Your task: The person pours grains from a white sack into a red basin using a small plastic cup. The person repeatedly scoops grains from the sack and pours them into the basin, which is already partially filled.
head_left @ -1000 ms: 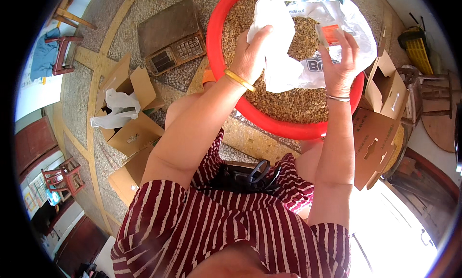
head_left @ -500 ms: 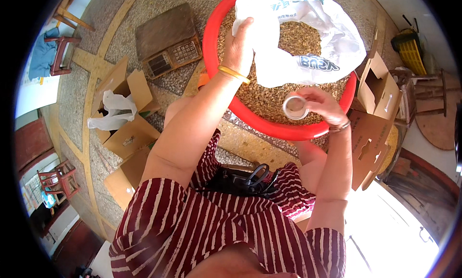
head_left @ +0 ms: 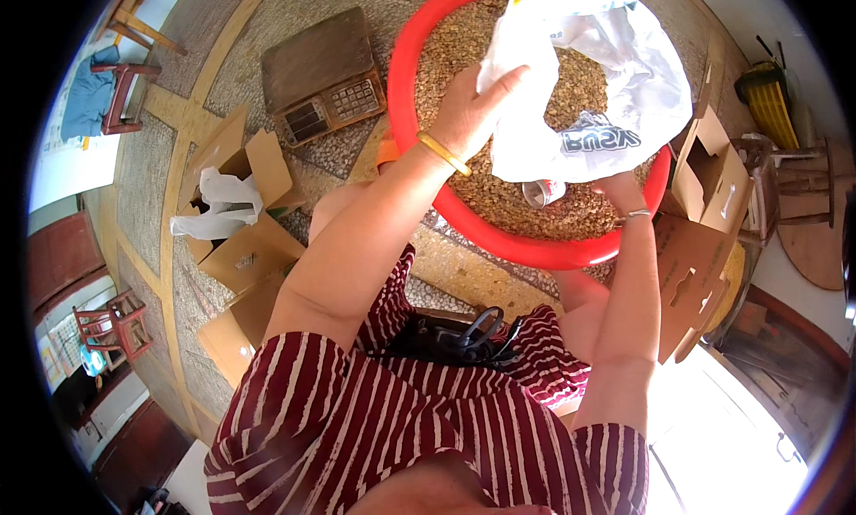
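The left hand (head_left: 468, 115) still grasps the white plastic bag (head_left: 528, 136); the right hand (head_left: 621, 192), earlier holding the cup (head_left: 546, 192), has hidden fingers, grip unclear.

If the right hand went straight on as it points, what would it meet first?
Probably the white plastic bag; its near edge seems to overlap the right hand, though depth is unclear and it might pass underneath.

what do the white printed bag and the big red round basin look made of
The white printed bag looks like thin, glossy plastic film, judging by its crinkles and shine. The big red round basin is probably smooth moulded plastic, given its even colour and rounded rim.
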